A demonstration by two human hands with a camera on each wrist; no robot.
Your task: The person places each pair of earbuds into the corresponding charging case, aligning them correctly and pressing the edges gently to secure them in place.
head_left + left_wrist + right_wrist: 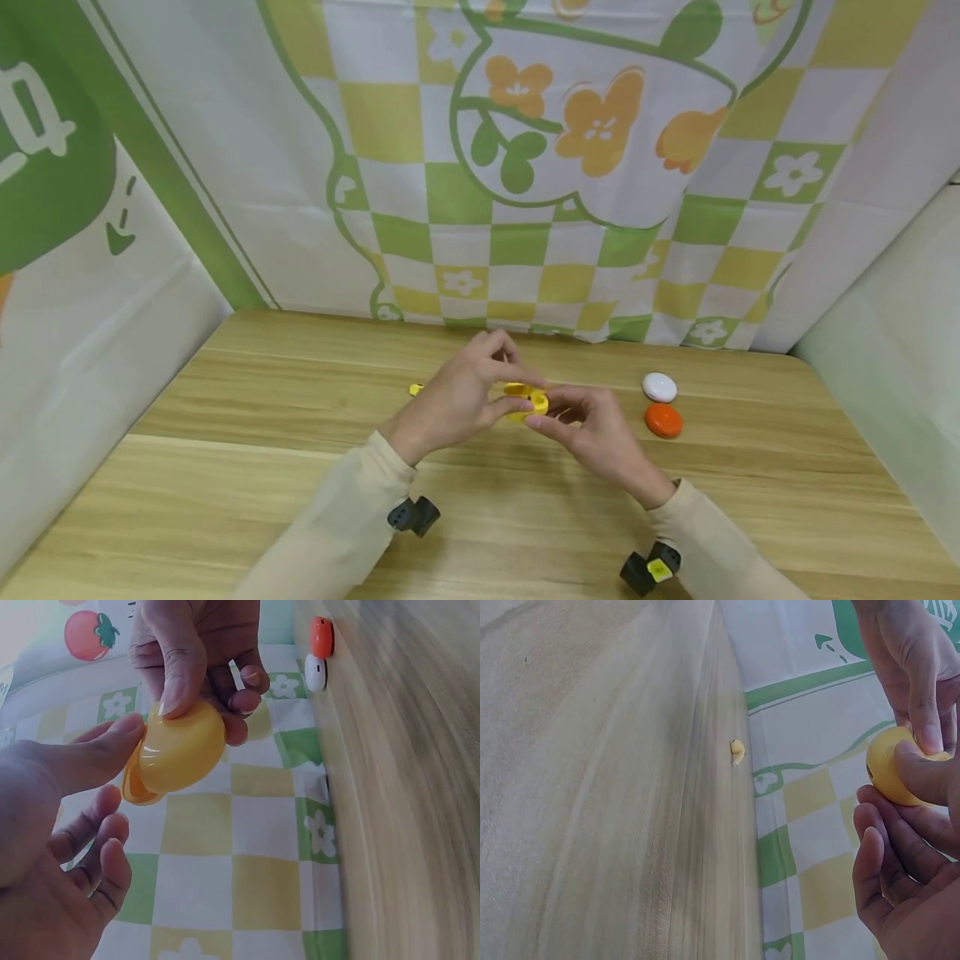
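Between the two hands, above the table, is a small round yellow case (538, 403) with its lid partly raised. My left hand (468, 387) pinches the case from the left between thumb and fingers. From the other side my right hand (600, 429) grips its rounded shell with thumb and fingers. In the left wrist view the glossy shell of the case (187, 746) shows, its lid gap facing the left hand. The right wrist view shows a small dark slot in the case (885, 769). A small yellow piece (736, 751) lies on the table beyond the left hand.
A white round case (660, 387) and an orange round case (664, 420) sit close together on the table, right of the hands. The wooden table (247, 500) meets a printed checkered cloth (457, 192) at its back edge. Pale walls stand on both sides.
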